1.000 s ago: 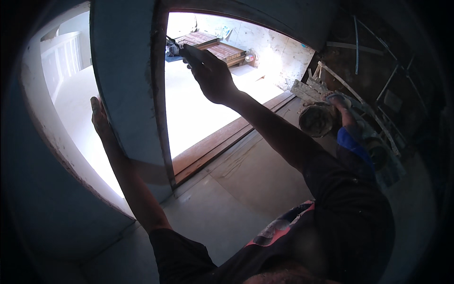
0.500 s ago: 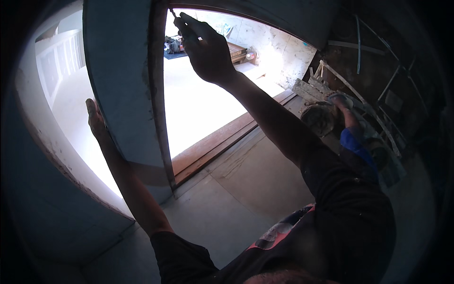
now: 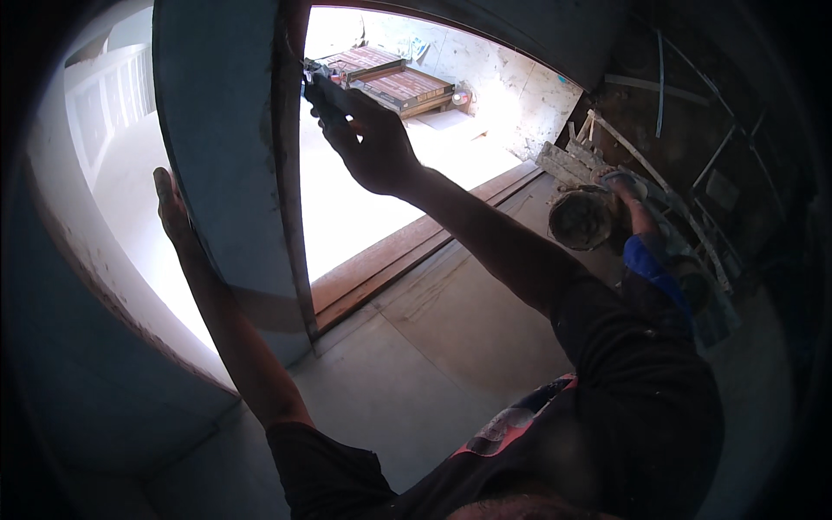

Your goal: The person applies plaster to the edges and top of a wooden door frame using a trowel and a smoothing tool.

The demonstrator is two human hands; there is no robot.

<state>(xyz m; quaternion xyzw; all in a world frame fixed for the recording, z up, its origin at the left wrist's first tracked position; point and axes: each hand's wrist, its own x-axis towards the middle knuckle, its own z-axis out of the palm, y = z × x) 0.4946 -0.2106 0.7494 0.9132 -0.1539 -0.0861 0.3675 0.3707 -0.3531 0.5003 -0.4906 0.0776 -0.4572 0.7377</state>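
Observation:
My left hand [image 3: 173,208] is raised at the left against the edge of a grey wall section [image 3: 217,156]. A digit points upward, and the rest of that hand is partly hidden by the edge. In the doorway my right hand [image 3: 368,139] is lifted, its fingers closed around a small slender thing, dark against the glare. The thing points at the dark door frame [image 3: 290,173] on the left side of the opening; I cannot tell its kind or whether it touches the frame.
Beyond the doorway, brick-red panels [image 3: 403,85] lie in bright light. A wooden sill [image 3: 416,238] crosses the floor. To the right, another person's hand [image 3: 620,184] is near a round container [image 3: 581,219], beside wooden pieces [image 3: 568,165] and thin strips.
My right hand has moved down along the door frame with the slender thing. My left hand stays at the wall edge, and the view has shifted slightly.

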